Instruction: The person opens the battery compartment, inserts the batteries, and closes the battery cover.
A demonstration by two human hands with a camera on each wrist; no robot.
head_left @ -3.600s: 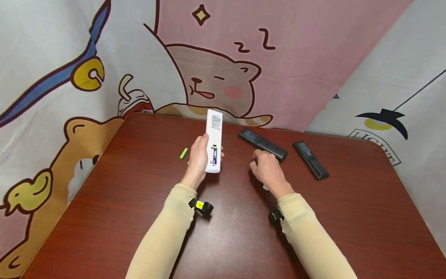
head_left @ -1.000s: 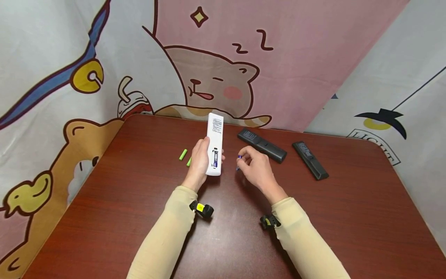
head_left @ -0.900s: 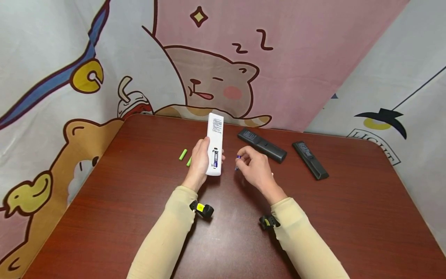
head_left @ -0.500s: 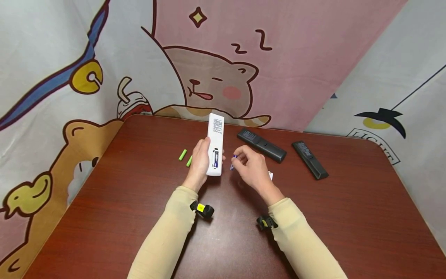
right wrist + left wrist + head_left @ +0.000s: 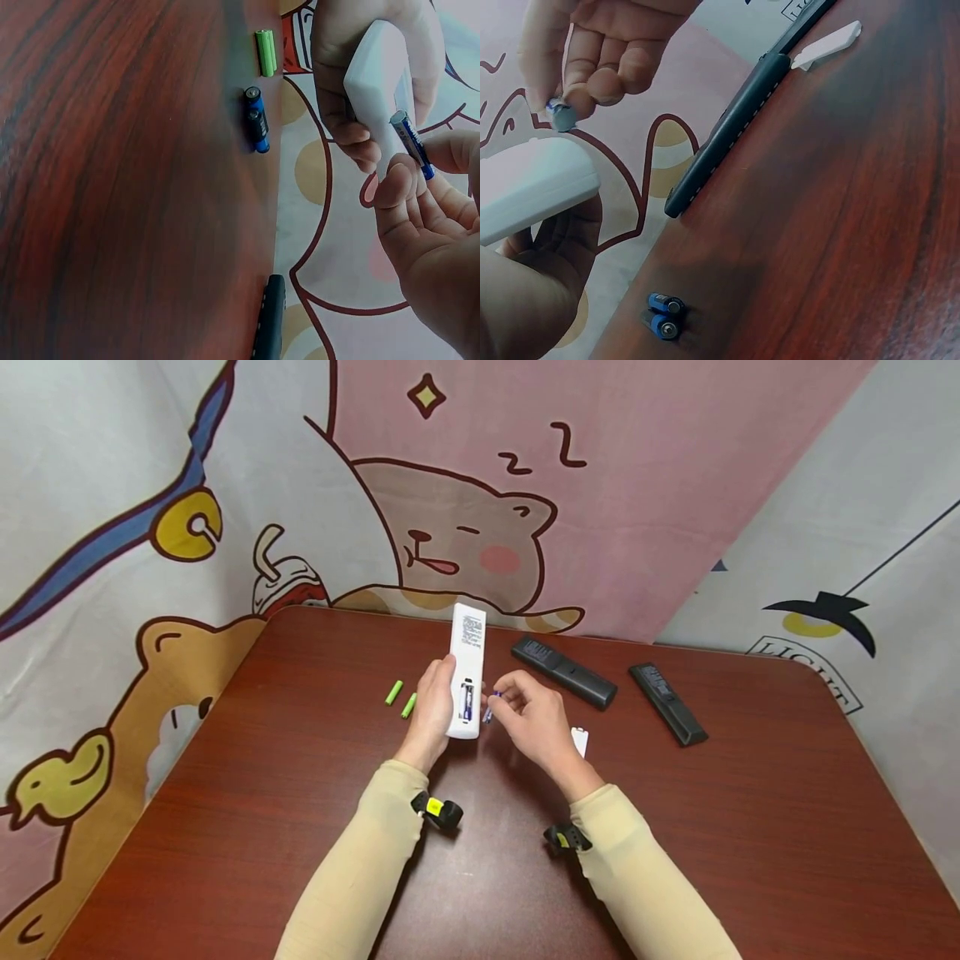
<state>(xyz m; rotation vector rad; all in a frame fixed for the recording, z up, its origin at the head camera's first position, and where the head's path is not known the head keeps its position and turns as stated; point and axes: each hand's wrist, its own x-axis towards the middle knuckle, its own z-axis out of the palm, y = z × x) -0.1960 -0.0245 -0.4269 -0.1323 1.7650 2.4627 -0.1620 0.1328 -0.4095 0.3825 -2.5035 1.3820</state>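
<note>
My left hand [image 5: 431,706] grips a white remote control [image 5: 468,639] from its left side, back facing up. Its battery compartment is uncovered, and one blue battery [image 5: 467,702] lies inside. Close beside the remote's right edge, my right hand [image 5: 534,718] pinches another blue battery [image 5: 412,142] between thumb and fingers. From the right wrist view, that battery stands tilted at the remote's side. Behind the right wrist lies a white battery cover [image 5: 580,740] on the table.
Two green batteries [image 5: 393,692] lie left of the left hand. Two blue batteries [image 5: 665,315] rest on the table, hidden by the hands in the head view. Two black remotes, one nearer [image 5: 564,672] and one farther right [image 5: 667,704], lie toward the back, before a cartoon-printed cloth.
The right hand has moved left from near the black remote to the white remote's side, carrying the battery. The white cover has come into view behind it. The white remote has shifted slightly right.
</note>
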